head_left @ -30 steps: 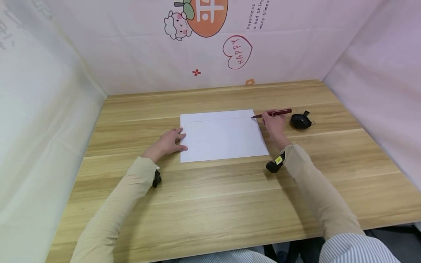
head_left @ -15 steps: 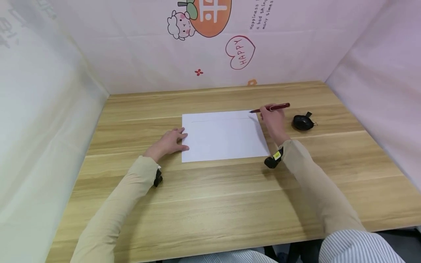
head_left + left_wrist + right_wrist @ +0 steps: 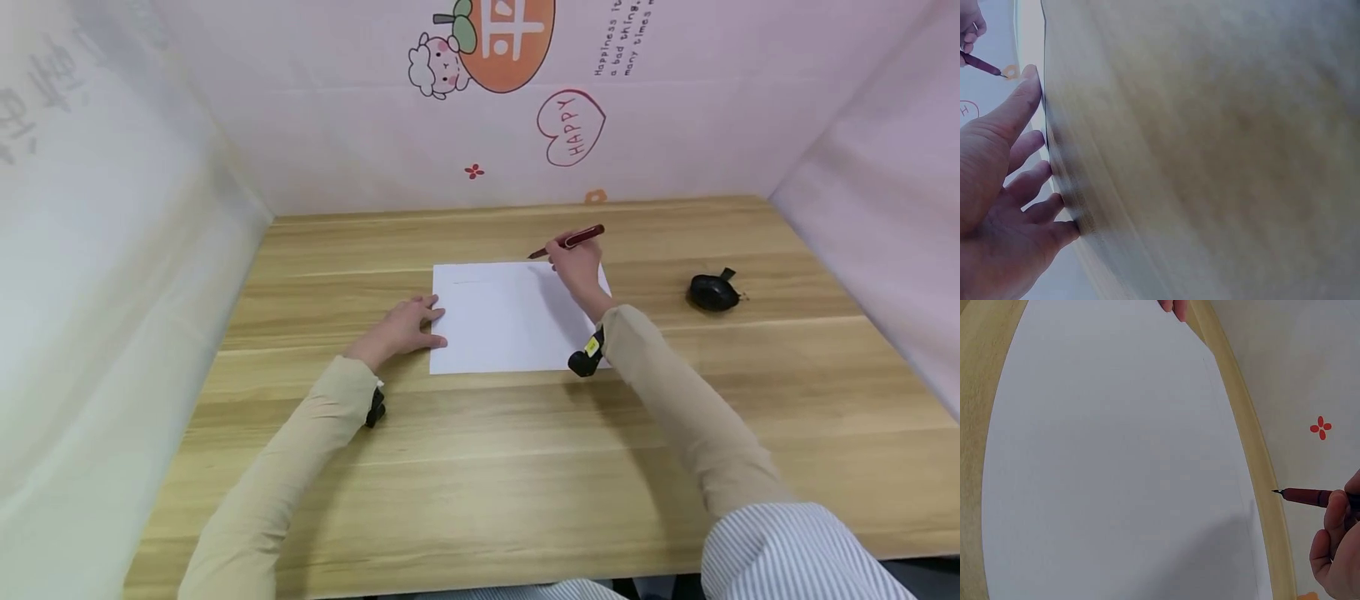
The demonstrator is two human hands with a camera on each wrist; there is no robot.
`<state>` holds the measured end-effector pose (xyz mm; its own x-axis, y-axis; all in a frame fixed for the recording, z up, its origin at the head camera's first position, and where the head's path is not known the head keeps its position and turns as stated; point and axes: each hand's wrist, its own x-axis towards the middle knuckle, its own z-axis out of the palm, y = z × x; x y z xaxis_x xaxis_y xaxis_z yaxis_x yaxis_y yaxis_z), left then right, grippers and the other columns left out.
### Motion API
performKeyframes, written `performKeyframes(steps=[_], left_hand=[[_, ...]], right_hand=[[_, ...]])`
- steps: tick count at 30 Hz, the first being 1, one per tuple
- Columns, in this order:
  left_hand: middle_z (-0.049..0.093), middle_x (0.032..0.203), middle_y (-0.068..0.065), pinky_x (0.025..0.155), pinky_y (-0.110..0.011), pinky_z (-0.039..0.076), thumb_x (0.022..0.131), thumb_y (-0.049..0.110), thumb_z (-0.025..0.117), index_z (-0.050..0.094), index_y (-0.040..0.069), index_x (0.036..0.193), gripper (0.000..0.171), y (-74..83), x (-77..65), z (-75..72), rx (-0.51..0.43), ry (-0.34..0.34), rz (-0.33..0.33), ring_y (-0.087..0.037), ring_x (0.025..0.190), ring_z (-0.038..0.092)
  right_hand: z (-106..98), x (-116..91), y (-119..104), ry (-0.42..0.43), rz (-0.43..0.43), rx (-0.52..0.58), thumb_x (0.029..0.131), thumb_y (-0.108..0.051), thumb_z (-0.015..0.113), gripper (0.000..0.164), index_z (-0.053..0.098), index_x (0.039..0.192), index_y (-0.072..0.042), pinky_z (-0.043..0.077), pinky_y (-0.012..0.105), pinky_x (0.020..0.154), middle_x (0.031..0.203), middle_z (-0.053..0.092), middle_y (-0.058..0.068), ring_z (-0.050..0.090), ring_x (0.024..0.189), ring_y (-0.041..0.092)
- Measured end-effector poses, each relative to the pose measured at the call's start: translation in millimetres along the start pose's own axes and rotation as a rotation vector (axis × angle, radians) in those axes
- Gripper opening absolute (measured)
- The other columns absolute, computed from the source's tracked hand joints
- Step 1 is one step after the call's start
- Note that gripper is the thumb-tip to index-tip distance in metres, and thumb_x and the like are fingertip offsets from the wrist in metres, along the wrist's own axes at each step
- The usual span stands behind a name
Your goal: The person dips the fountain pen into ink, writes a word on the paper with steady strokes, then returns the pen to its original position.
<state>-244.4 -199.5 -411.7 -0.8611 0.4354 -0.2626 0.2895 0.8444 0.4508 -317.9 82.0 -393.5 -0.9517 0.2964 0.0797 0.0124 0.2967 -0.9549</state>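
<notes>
A white sheet of paper [image 3: 495, 329] lies flat on the wooden table, with a thin line drawn near its far edge. My left hand [image 3: 405, 327] rests on the sheet's left edge, fingers spread; in the left wrist view its fingertips [image 3: 1032, 74] touch that edge. My right hand [image 3: 579, 265] pinches a dark red fountain pen [image 3: 583, 237] above the far right part of the sheet. In the right wrist view the pen's nib [image 3: 1277, 491] points left, apart from the paper. Part of the sheet's right side is hidden by the right hand and wrist.
A small black rounded object [image 3: 714, 292] with a tab sits on the table [image 3: 480, 492] to the right. White printed cloth [image 3: 337, 125] stands behind the table and along both sides. A black wrist camera [image 3: 587, 358] hangs by the right sleeve.
My right hand has lifted the pen off the line's right end and carried it left over the far edge of the sheet. My left hand keeps its place on the paper; the view shifted slightly.
</notes>
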Motion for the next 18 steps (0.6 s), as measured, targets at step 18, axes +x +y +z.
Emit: performKeyframes(steps=[18], left_hand=[[0.02,0.157,-0.01,0.116,-0.055,0.017,0.087,0.034,0.065,0.041,0.008,0.14,0.064,-0.3,2.1,1.9,-0.01,-0.005,-0.025,-0.038,0.145,0.015]], right_hand=[[11.2,-1.4,9.6,-0.055,0.003,-0.132,0.083,-0.012,0.057,0.015,0.064,0.093,-0.003,0.046,0.014,0.05,0.066,0.06,-0.002,0.053,0.05,0.002]])
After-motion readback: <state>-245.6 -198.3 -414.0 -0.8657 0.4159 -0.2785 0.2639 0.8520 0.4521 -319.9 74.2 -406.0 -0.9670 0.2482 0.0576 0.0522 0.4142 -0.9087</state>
